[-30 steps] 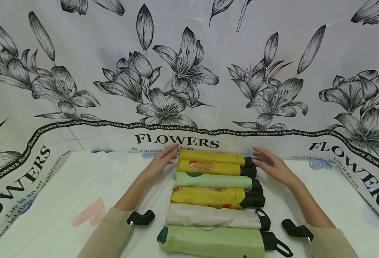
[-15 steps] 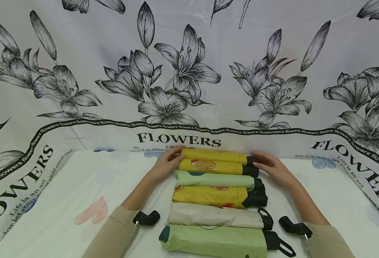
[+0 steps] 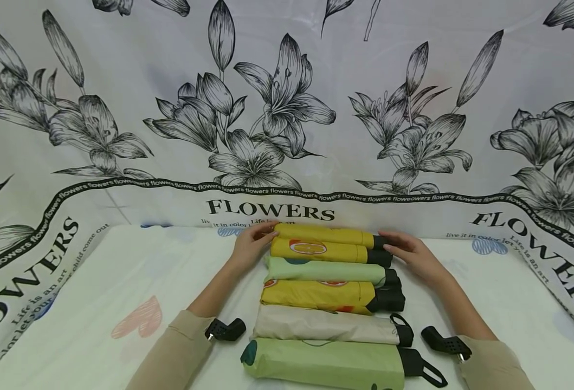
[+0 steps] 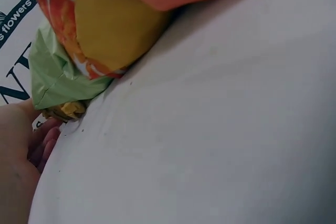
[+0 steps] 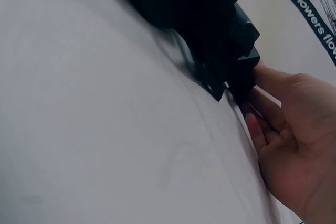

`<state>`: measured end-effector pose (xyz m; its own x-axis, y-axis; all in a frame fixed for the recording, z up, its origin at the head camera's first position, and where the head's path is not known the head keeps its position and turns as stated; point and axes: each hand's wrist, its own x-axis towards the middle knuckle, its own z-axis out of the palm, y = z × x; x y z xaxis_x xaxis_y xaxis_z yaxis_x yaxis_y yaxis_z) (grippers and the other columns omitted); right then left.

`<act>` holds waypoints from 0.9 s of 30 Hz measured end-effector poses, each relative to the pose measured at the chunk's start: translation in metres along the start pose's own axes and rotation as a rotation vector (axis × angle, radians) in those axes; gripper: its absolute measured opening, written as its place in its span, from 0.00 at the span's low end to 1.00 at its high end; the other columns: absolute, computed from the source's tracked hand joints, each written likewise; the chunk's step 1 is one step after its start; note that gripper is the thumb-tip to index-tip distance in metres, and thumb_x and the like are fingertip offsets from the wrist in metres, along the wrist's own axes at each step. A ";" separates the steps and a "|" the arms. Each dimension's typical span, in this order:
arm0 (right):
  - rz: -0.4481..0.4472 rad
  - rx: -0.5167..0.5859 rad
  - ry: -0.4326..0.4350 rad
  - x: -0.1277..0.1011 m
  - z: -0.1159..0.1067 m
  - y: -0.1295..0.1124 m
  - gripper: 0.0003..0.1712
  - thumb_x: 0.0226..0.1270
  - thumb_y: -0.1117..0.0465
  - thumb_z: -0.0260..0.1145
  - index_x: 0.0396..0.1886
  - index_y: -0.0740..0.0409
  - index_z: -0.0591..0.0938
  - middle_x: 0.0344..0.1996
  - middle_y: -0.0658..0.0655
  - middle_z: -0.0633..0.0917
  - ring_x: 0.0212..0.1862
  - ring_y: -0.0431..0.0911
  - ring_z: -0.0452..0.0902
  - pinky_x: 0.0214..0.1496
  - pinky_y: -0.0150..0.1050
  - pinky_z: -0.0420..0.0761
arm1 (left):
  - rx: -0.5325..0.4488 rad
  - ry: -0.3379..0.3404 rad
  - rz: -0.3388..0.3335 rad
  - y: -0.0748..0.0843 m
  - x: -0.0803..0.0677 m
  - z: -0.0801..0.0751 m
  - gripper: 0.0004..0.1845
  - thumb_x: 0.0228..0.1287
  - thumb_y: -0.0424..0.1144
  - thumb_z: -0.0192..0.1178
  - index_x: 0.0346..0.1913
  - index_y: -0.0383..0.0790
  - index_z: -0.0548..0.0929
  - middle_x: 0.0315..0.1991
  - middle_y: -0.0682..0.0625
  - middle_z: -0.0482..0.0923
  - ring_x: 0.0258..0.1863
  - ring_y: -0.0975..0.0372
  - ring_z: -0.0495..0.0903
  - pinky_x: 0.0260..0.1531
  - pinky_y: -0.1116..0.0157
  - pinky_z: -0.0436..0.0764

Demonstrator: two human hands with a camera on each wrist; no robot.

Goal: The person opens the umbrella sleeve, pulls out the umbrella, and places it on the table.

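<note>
Several folded umbrellas lie side by side in a row. In the head view, my left hand (image 3: 250,249) rests at the left end of the farthest yellow umbrella (image 3: 323,233), fingertips right at its cloth. My right hand (image 3: 416,259) touches the black handle end of the same umbrella, its thumb close to the handle of the second yellow umbrella (image 3: 330,250). Fingers of both hands are loosely bent. In the left wrist view, the left hand (image 4: 18,150) is partly behind the cloth ends. Dark handles hide some fingertips of the right hand (image 5: 296,135) in the right wrist view.
Nearer in the row lie a pale green umbrella (image 3: 326,272), a yellow umbrella with orange slices (image 3: 316,296), a beige umbrella (image 3: 323,325) and a larger green umbrella (image 3: 326,360). A white patterned cloth (image 3: 135,271) covers the table; a flower-printed sheet (image 3: 340,162) hangs behind.
Both hands have moved inward, from beside the far yellow umbrella to touching its two ends. The umbrellas keep their arrangement; the head view has shifted slightly.
</note>
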<state>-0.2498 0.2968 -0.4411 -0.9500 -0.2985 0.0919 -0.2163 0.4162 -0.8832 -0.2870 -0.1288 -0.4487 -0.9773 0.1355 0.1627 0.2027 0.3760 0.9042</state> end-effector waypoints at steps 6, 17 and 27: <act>-0.008 0.004 0.000 -0.001 0.000 0.000 0.28 0.84 0.59 0.60 0.76 0.66 0.71 0.72 0.72 0.74 0.60 0.25 0.72 0.61 0.21 0.73 | -0.062 0.146 0.045 0.002 0.000 0.007 0.16 0.66 0.32 0.73 0.56 0.36 0.90 0.43 0.39 0.90 0.37 0.66 0.83 0.40 0.74 0.80; -0.010 -0.021 0.014 0.000 0.002 0.000 0.27 0.84 0.60 0.60 0.75 0.67 0.72 0.71 0.72 0.75 0.59 0.26 0.72 0.61 0.20 0.73 | -0.128 0.147 0.046 0.003 -0.002 0.008 0.14 0.66 0.27 0.71 0.54 0.30 0.89 0.43 0.36 0.88 0.35 0.67 0.81 0.40 0.77 0.80; -0.027 -0.057 0.055 -0.001 0.004 0.000 0.25 0.83 0.61 0.61 0.72 0.68 0.74 0.69 0.72 0.77 0.57 0.24 0.73 0.59 0.20 0.73 | -0.170 0.118 0.054 0.001 -0.001 0.007 0.14 0.68 0.24 0.68 0.54 0.26 0.87 0.42 0.36 0.86 0.34 0.70 0.80 0.39 0.78 0.80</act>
<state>-0.2477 0.2938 -0.4426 -0.9541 -0.2635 0.1422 -0.2533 0.4571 -0.8526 -0.2848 -0.1221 -0.4504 -0.9678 0.0392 0.2486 0.2512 0.2098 0.9449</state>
